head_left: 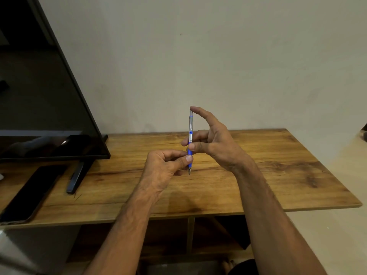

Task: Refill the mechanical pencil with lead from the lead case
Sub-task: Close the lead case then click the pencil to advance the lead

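At the wooden table's (278,175) left edge we meet a black flat screen (45,108), its stand foot (77,178) and a black phone (31,195); rightward we pass freely.

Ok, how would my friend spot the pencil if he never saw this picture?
Find the wooden table by the pale wall. Above its middle, the left hand pinches the pencil low and the right hand holds it higher, a fingertip on top. It stands upright, thin, silver and blue; the TV and phone at the left are black.

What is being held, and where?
The mechanical pencil, upright, tip down. The left hand pinches its blue grip near the tip; the right hand holds the barrel, index fingertip on the top end.
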